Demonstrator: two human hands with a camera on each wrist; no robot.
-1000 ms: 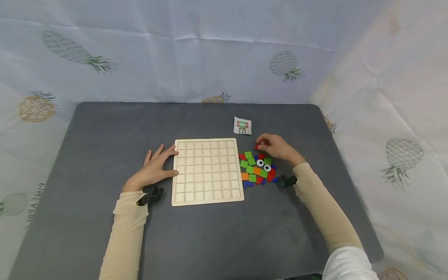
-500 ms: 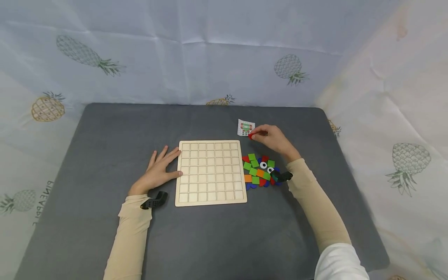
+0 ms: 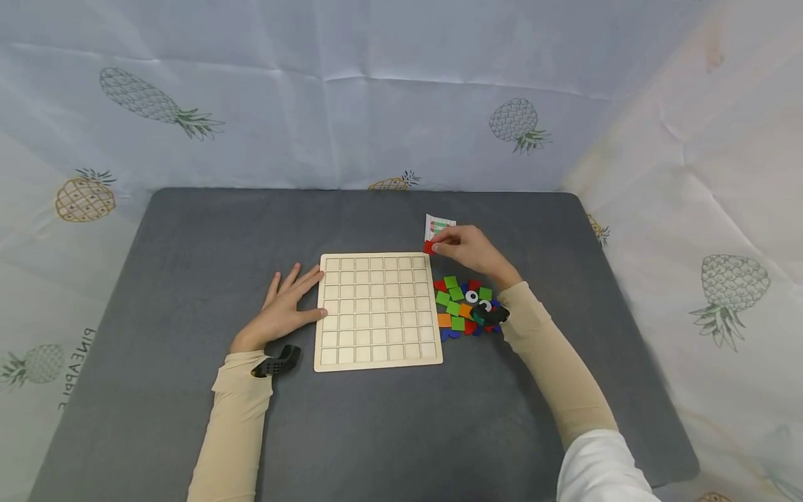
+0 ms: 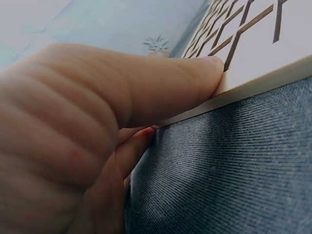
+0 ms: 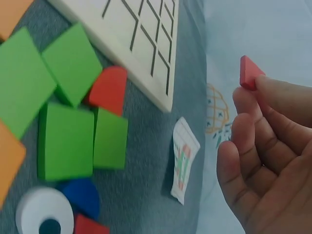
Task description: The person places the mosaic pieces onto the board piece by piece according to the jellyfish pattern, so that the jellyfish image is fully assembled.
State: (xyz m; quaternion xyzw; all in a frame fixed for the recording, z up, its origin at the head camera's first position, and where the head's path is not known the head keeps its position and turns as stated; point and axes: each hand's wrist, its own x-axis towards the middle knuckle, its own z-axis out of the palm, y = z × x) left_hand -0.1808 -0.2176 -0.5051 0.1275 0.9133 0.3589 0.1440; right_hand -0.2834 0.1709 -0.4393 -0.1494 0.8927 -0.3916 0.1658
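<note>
My right grip (image 3: pixel 470 249) pinches red piece (image 3: pixel 429 247), now further left so it's near mid-frame board (image 3: pixel 378 314); left grip (image 3: pixel 279 311) splayed on board's edge.

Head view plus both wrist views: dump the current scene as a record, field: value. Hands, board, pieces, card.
left hand: touching the board's left edge
right hand: pinching a red piece, raised off the table
board: wooden, gridded, flat on the table
loose pieces: right of board; green, orange, red, blue, white
printed card: beyond board's far right corner, partly hidden by right hand in head view
</note>
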